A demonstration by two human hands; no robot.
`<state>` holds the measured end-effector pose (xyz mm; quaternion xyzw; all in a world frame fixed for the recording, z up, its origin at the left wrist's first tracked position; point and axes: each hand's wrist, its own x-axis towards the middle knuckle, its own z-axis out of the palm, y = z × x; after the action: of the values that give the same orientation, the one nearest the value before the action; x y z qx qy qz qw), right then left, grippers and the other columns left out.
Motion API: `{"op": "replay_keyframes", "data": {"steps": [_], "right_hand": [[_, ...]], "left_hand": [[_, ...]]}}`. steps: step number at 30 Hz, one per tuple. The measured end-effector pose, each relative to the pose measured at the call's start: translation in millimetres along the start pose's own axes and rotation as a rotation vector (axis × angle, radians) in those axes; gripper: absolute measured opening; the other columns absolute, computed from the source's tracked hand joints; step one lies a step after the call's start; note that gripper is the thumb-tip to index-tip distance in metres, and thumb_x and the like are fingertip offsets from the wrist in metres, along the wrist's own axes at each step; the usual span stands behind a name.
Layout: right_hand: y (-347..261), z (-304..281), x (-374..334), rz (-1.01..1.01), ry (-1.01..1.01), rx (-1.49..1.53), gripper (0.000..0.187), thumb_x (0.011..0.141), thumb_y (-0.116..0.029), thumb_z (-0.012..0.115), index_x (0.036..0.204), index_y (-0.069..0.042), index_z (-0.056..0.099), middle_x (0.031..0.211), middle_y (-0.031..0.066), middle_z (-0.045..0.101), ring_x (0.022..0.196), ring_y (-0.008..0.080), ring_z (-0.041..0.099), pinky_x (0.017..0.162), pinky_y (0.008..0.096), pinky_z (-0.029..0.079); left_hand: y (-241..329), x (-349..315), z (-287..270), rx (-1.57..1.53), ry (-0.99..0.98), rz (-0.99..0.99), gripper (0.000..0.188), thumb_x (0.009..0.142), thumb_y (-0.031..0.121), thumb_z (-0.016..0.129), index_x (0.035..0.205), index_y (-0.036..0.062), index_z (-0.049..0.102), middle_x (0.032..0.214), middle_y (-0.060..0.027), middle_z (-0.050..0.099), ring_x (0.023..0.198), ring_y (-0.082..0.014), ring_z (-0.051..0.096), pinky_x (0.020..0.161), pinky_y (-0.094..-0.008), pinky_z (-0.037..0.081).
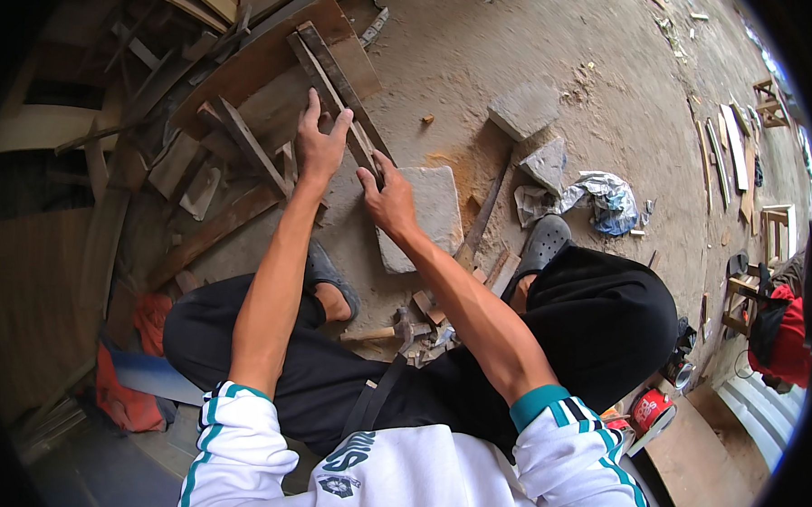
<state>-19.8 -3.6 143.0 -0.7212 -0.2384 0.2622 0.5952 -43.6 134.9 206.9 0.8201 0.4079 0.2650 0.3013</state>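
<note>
Left hand (323, 150) closed on side of narrow wooden batten (321, 73); right hand (392, 201) pinches its near end, beside pale concrete slab (429, 209). Batten slants over plywood board (355, 65). Scrap wood (248, 142) crowds left; hammer (373, 333) lies between feet; concrete block (525, 109), crumpled plastic bag (607, 203) beyond slab, rightward.

Narrow pale wooden strip (314, 65), slanted lengthwise, alongside 1 darker strip (336, 66), nearly parallel
</note>
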Motion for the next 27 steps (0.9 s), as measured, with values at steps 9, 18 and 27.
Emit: {"op": "replay_keyframes", "data": {"steps": [9, 18, 27], "right_hand": [[-3.7, -0.6, 0.8, 0.049, -0.057, 0.017, 0.048, 0.093, -0.028, 0.062, 0.13, -0.002, 0.048, 0.112, 0.0311, 0.061, 0.107, 0.0459, 0.059, 0.091, 0.0462, 0.046], [-6.3, -0.2, -6.5, -0.004, -0.049, 0.059, 0.055, 0.096, -0.025, 0.059, 0.143, -0.005, 0.038, 0.124, 0.029, 0.058, 0.112, 0.0404, 0.06, 0.094, 0.0439, 0.046], [18.3, 6.5, -37.8, -0.168, 0.086, 0.014, 0.043, 0.095, -0.022, 0.062, 0.129, -0.001, 0.049, 0.114, 0.024, 0.063, 0.102, 0.0342, 0.063, 0.088, 0.0384, 0.048]], "left_hand": [[1.7, 0.3, 0.0, 0.121, -0.007, -0.001, 0.079, 0.081, 0.035, 0.073, 0.14, -0.0069, 0.042, 0.131, -0.0262, 0.052, 0.119, -0.0376, 0.055, 0.1, -0.0387, 0.045], [-7.2, 3.1, -7.1, 0.059, 0.039, 0.033, 0.071, 0.083, 0.035, 0.071, 0.136, -0.006, 0.047, 0.124, -0.0267, 0.06, 0.116, -0.0335, 0.059, 0.099, -0.0371, 0.045], [-65.1, 15.3, -63.7, -0.022, 0.644, -0.42, 0.084, 0.069, 0.039, 0.085, 0.123, -0.0021, 0.037, 0.123, -0.0193, 0.043, 0.118, -0.0321, 0.042, 0.101, -0.0438, 0.035]]}}
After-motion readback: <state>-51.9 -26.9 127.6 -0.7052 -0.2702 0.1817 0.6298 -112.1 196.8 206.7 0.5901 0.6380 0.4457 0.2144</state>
